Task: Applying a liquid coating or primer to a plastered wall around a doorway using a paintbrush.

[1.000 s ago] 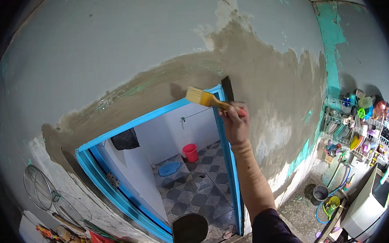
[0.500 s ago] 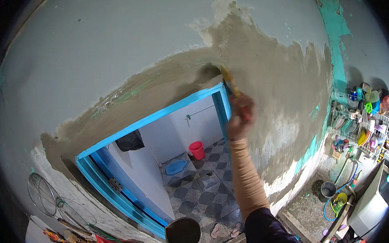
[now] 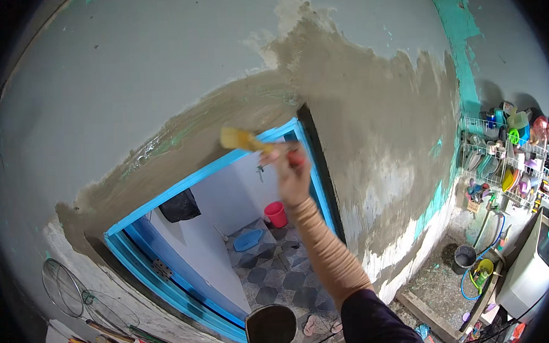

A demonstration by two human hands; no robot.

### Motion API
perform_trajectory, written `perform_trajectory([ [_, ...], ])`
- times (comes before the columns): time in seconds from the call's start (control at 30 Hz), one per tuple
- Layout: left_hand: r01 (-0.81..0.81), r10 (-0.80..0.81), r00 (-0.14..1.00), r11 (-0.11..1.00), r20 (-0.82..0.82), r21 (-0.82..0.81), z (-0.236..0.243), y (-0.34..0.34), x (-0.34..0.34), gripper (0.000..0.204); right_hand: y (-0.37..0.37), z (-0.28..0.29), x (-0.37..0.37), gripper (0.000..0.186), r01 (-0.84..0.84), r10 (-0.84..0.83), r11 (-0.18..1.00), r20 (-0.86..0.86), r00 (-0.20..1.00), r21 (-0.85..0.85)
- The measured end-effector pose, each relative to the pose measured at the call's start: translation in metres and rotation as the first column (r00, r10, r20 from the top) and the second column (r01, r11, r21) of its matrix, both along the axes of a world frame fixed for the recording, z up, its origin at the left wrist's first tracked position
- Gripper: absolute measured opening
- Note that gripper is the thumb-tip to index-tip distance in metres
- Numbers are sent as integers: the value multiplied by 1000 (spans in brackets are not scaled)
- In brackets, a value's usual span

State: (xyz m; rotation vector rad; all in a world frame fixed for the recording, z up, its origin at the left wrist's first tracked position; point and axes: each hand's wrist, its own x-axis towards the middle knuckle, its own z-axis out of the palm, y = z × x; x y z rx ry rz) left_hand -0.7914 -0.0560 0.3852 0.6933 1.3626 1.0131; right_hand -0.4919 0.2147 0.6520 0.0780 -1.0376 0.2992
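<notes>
My right hand [image 3: 295, 180] is closed round the red handle of a paintbrush [image 3: 238, 139]. Its wide yellow end points left, in front of the top bar of the blue door frame [image 3: 164, 193]; motion blurs it, and contact with the wall cannot be told. Damp grey-brown coating [image 3: 357, 99] covers the wall above and right of the doorway, with ragged edges against paler grey paint. At the lower edge stands a round dark vessel [image 3: 271, 327] with a pale rim; what supports it is hidden. My left hand does not show.
Through the doorway are a tiled floor [image 3: 273, 258], a red bucket [image 3: 275, 214] and a blue squat toilet [image 3: 248, 239]. Wire racks of dishes [image 3: 503, 153] hang at right, above a dark bucket [image 3: 464, 258] and a white appliance [image 3: 531, 263]. Round wire strainers [image 3: 63, 282] hang at lower left.
My right hand has swung left and slightly down with the paintbrush, from the door frame's upper right corner to in front of its top bar. The brush tip has turned from upward to leftward.
</notes>
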Motion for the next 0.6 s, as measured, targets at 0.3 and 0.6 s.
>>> perform_trajectory([
  [0.3,7,-7,1000,1000,-6,17,-11,-2,-3,24,9,4,53,13,774,-773,628,-181,609,-82],
  [0.6,-53,54,998,994,-12,97,-14,-1,1,20,-43,-14,-71,8,454,-477,878,215,852,150],
])
